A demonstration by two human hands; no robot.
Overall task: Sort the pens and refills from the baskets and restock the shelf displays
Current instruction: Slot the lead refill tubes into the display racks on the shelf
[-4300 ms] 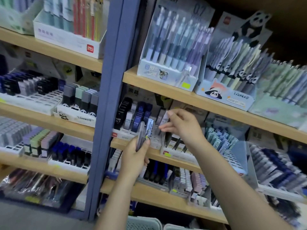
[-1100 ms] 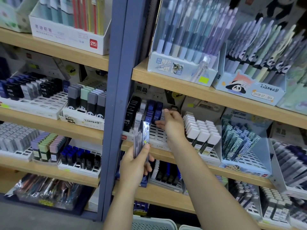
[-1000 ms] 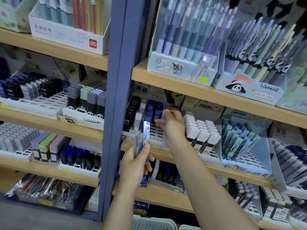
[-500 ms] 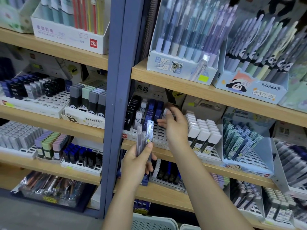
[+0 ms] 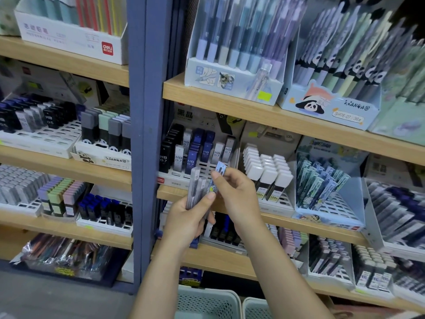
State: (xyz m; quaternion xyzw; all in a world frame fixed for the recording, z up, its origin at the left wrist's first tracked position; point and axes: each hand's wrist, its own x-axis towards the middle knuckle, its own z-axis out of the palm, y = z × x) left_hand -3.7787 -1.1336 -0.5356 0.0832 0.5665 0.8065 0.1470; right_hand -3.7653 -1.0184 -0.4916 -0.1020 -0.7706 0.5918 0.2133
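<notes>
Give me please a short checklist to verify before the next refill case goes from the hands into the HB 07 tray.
1. Left hand grips the bundle of clear refill cases: ok.
2. Right hand pinches one blue-labelled case at the bundle's top: ok.
3. Pinched case fully separated from the bundle: cannot tell, the fingers cover its lower end.
4. White slotted HB 07 tray has empty front slots: ok.
5. Case's lead grade matches the tray's HB 07 labels: cannot tell, print too small.
6. Path to the tray, right behind the hands, is free: ok.
</notes>
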